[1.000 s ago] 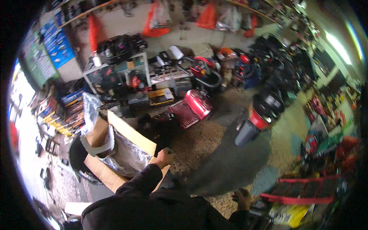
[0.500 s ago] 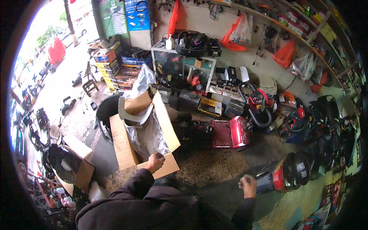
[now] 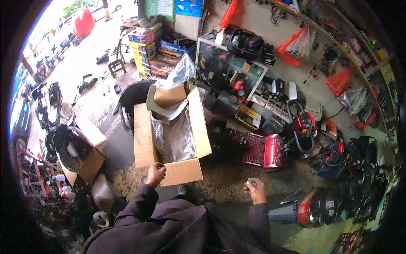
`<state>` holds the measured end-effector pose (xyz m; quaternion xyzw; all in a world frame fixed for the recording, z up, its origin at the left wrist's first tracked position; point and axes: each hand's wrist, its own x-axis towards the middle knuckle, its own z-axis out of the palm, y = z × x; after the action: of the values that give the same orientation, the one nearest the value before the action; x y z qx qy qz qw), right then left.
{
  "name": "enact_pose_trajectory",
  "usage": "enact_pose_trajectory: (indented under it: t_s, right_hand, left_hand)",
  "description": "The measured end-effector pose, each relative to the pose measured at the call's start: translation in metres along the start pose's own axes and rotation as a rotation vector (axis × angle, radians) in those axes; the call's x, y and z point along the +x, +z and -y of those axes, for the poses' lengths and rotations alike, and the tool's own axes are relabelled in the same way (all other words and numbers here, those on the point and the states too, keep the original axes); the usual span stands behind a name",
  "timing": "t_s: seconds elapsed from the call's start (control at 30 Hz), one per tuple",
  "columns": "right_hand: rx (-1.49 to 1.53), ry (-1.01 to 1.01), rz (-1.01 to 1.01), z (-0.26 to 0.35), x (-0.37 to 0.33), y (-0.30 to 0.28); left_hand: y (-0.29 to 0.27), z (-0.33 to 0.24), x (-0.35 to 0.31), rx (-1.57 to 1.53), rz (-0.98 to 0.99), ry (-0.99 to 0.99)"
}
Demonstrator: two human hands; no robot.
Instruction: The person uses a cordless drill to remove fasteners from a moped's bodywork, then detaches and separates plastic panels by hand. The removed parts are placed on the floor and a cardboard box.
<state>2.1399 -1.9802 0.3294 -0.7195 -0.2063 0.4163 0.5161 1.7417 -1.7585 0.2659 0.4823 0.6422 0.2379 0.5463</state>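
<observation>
An open cardboard box (image 3: 198, 127) stands in front of me, its flaps spread outward. Clear plastic wrapping (image 3: 175, 137) lines its inside. Across its far part rests a curved pale grey panel (image 3: 169, 113). My left hand (image 3: 156, 172) is closed in a loose fist beside the box's near left corner, overlapping the edge of the near flap; I see nothing in it, and whether it touches the cardboard is unclear. To the right of the box, my right hand (image 3: 255, 190) hangs over the floor with its fingers curled in, holding nothing I can see.
A black tub-like part (image 3: 133, 101) stands behind the box. At left lies another opened carton (image 3: 91, 167) with a dark shell. A red scooter (image 3: 272, 150) is at right, near a grey-and-red scooter tail (image 3: 304, 209). A glass cabinet (image 3: 218, 57) lines the wall.
The view has shifted, so the box and shop appear farther right. My left hand has moved left along the near flap toward the box's corner. My right hand has come inward, away from the scooter tail.
</observation>
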Motion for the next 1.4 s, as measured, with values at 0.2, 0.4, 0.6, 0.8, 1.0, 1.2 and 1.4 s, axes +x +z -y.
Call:
enact_pose_trajectory:
  t_s: [0.2, 0.4, 0.6, 0.8, 1.0, 1.2, 1.4]
  right_hand:
    - [-0.173, 0.022, 0.176, 0.008, 0.041, 0.048]
    - [-0.189, -0.033, 0.373, 0.031, 0.042, 0.133]
    - [-0.359, 0.001, 0.422, 0.039, 0.018, 0.239]
    - [-0.452, 0.011, 0.520, 0.041, -0.014, 0.412]
    - [-0.545, -0.059, 0.755, 0.055, -0.031, 0.554]
    - [-0.656, -0.049, 0.672, 0.066, 0.006, 0.631]
    - [-0.548, 0.026, 0.720, 0.049, 0.083, 0.758]
  left_hand:
    - [-0.072, 0.025, -0.070, -0.136, -0.216, -0.124]
    - [-0.135, 0.068, -0.097, -0.265, -0.329, -0.152]
    - [-0.209, 0.133, -0.064, -0.313, -0.404, -0.098]
    - [-0.369, 0.198, -0.050, -0.497, -0.473, -0.138]
    - [-0.508, 0.212, -0.040, -0.597, -0.650, -0.224]
    - [-0.547, 0.201, 0.012, -0.673, -0.654, -0.269]
    - [-0.614, 0.170, 0.096, -0.640, -0.610, -0.210]
